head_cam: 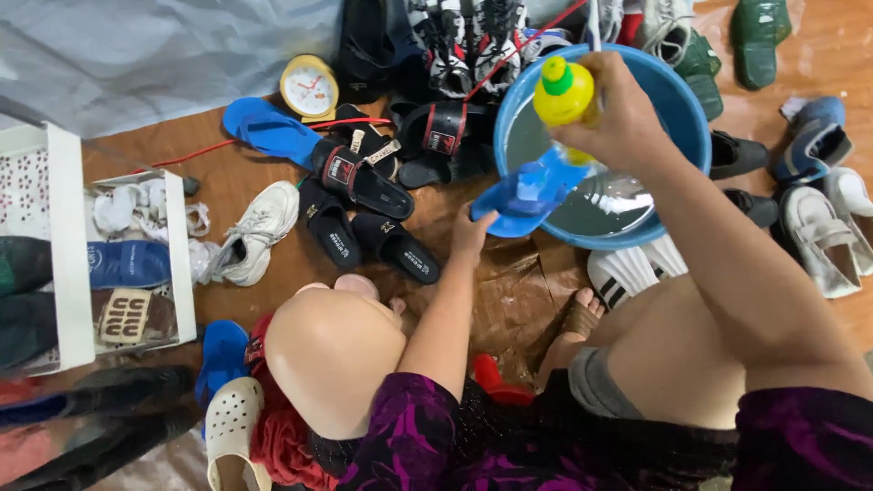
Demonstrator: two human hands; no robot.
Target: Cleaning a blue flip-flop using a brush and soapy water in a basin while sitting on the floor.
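We hold a blue sandal (526, 193) in our left hand (471, 235), fingers closed on its near end, so that the sandal tips up and away from us over the near-left rim of the blue basin (691, 109). Our right hand (618, 118) is wrapped around a yellow bottle (564, 91) with a green cap, fingers shut on its body; the bottle is tilted to the left, and it sits just above the sandal's far end. Sandal and bottle are close together, the bottle a little farther and higher; we cannot tell whether they touch. The basin holds water and stands on the brown floor (227, 182), to the right of the middle.

Left of the basin lie several black slides (364, 177), some with white marks, and beyond them a second blue sandal (264, 127) lies flat. Near that one stands a small yellow clock (309, 86). A white sneaker (255, 232) lies left of the slides, on its side. At the far left a white rack (68, 245) holds more footwear. More shoes crowd the far edge and the right side, among them a white shoe (823, 236). Our knees are drawn up near us, and a white clog (232, 423) rests at the near left.
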